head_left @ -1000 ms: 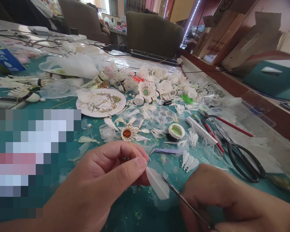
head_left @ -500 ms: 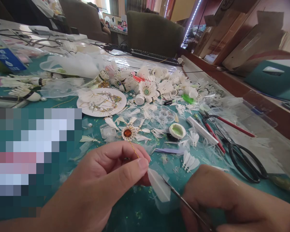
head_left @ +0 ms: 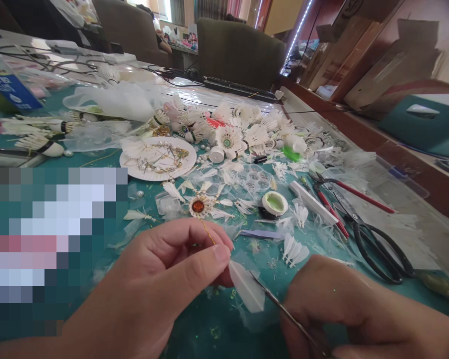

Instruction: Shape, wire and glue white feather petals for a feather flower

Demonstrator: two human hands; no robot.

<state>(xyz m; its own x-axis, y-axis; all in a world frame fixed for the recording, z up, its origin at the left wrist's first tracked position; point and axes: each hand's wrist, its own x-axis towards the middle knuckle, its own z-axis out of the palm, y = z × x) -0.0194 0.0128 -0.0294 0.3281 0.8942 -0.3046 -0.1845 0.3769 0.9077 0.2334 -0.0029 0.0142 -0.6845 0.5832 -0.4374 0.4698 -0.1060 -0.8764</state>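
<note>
Between thumb and fingers, my left hand (head_left: 172, 269) pinches a white feather piece (head_left: 247, 289) by its narrow end. A gold cord (head_left: 208, 233) runs up from those fingers toward a flower-like ornament with an orange centre (head_left: 198, 206). My right hand (head_left: 344, 304) is closed on a slim metal tool (head_left: 290, 315), probably small scissors; its handle is mostly hidden by the fingers. The tool's tip touches or lies just over the right edge of the feather. Several cut feathers (head_left: 295, 250) lie on the green mat beyond my right hand.
Red-handled pliers (head_left: 364, 197) and black scissors (head_left: 381, 252) lie at the right. A small pot of green paste (head_left: 275, 202) stands mid-mat. Farther back are a white plate with wire and beads (head_left: 129, 167), piled shuttlecocks (head_left: 228, 137) and a keyboard (head_left: 239, 89). A pixelated patch covers the left.
</note>
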